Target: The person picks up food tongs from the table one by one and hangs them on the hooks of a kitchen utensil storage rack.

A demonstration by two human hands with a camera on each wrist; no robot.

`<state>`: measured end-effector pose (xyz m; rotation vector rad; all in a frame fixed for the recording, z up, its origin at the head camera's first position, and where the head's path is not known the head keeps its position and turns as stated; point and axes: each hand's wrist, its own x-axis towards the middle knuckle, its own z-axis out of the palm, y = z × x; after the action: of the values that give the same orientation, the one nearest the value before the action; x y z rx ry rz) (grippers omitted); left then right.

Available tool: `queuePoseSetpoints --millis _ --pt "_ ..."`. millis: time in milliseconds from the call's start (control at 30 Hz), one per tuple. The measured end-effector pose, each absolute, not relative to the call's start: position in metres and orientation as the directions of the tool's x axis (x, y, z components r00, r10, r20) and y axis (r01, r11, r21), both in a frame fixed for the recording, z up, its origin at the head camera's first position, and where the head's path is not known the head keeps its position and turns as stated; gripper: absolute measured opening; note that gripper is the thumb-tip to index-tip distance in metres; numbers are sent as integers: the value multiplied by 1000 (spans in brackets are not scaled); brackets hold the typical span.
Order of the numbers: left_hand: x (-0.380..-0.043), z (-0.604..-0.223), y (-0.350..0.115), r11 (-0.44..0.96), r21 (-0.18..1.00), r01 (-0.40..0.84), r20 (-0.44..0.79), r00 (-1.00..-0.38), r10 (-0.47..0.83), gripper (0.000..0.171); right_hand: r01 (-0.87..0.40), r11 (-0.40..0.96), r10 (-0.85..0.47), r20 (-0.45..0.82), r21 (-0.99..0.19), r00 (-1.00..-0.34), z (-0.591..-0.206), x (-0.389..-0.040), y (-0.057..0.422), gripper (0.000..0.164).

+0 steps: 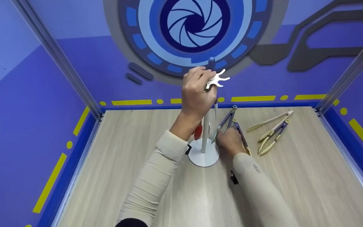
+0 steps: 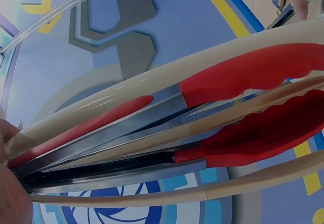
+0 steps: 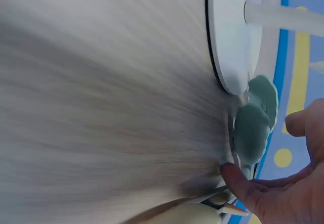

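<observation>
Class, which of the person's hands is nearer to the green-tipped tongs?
Right. The right hand is down beside the green-tipped tongs; the left hand is above them, at the white stand's top.

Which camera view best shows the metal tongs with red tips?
Left wrist: there the metal tongs with red tips appear close up, both arms visible. The head view shows only a red part beside the white upright pole; the right wrist view, none.

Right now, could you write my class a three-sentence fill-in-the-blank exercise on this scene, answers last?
The left hand is at the ____ of the white stand.
In the left wrist view, the wide, scalloped tong heads are ____.
In the right wrist view, the tongs between the right hand and the stand's base have ____ tips.
Missing words: top; red; green.
</observation>
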<state>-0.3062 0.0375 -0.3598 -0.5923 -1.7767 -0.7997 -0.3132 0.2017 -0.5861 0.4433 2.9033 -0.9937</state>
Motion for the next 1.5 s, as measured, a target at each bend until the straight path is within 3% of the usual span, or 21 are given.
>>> queuePoseSetpoints --millis 300,633,867,1000,1500 --pt "-306 -361 37 658 228 717 946 -322 23 15 369 789 303 -211 -491 -929 -589 -339 197 57" --pt "-307 -362 30 652 236 721 949 -315 5 16 377 749 279 -257 -545 -925 -589 -355 203 51" --pt "-305 -362 32 646 246 723 947 -322 -1 13 460 662 292 -361 -592 -886 -590 -361 210 33" --pt "-305 -361 32 647 254 719 944 -330 -4 13 477 641 287 -389 -601 -875 -591 -365 212 36" --pt "-304 -363 30 640 262 723 941 -338 -4 15 463 632 291 -363 -621 -885 -601 -370 219 31"
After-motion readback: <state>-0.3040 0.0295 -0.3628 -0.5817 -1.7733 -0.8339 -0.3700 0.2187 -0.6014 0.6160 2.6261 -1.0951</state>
